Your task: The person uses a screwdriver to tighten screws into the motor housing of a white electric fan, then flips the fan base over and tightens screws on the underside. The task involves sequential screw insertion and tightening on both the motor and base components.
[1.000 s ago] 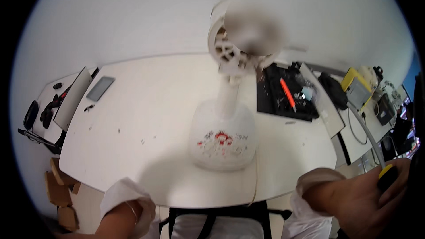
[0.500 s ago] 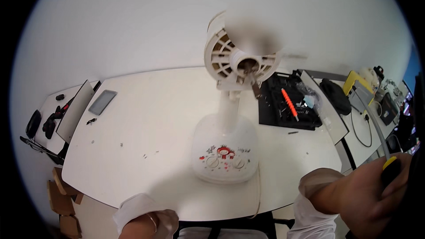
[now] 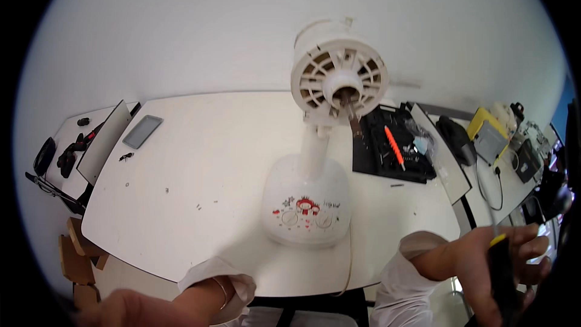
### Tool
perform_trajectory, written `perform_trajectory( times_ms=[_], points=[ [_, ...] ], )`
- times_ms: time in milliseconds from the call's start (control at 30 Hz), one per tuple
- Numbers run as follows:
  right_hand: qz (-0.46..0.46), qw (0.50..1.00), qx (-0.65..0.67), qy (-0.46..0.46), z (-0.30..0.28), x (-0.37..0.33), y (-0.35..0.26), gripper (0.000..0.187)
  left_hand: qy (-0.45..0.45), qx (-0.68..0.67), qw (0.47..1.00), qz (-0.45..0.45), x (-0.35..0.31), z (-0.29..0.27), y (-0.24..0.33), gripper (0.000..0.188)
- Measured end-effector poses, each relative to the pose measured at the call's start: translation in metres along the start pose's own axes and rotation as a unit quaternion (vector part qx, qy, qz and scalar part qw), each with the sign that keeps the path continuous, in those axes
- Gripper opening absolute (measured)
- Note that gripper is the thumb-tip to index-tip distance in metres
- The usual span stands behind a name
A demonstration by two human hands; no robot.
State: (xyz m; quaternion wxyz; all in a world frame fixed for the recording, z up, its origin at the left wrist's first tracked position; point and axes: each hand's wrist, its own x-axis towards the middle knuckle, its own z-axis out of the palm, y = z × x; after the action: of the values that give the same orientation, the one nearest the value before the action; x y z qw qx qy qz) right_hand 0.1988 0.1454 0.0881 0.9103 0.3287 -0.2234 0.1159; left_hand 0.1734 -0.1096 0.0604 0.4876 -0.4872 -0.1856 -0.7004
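A white desk fan stands in the middle of the table. Its round motor housing (image 3: 341, 79) has no blades or cage on it, and a metal shaft (image 3: 351, 112) sticks out of the central hole. The fan's base (image 3: 306, 224) bears a red cartoon print and two dials. At the lower right, well away from the fan, my right hand (image 3: 475, 269) holds a screwdriver (image 3: 503, 281) with a black and yellow handle; its thin shaft points up. My left hand (image 3: 130, 310) is low at the bottom left, blurred and partly cut off, its fingers unclear.
A black tool case (image 3: 387, 154) lies right of the fan, with an orange rod-shaped tool (image 3: 394, 147) on it. A grey tray (image 3: 143, 132) is at the far left. Small loose parts (image 3: 198, 207) dot the tabletop. A power cord (image 3: 350, 260) hangs over the front edge.
The blurred pale shape before the fan's motor housing is gone. My right hand has come down and left with the screwdriver; my left hand has come into view. The housing appears slightly turned.
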Motion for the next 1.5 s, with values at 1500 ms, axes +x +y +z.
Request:
perform_trajectory(
  times_ms=[1500],
  points=[
    [0.625,0.672,0.396,-0.033,-0.022,-0.042,-0.003,0.046,-0.068,-0.036,0.852,-0.517,-0.021,-0.027,-0.105,0.015]
  ],
)
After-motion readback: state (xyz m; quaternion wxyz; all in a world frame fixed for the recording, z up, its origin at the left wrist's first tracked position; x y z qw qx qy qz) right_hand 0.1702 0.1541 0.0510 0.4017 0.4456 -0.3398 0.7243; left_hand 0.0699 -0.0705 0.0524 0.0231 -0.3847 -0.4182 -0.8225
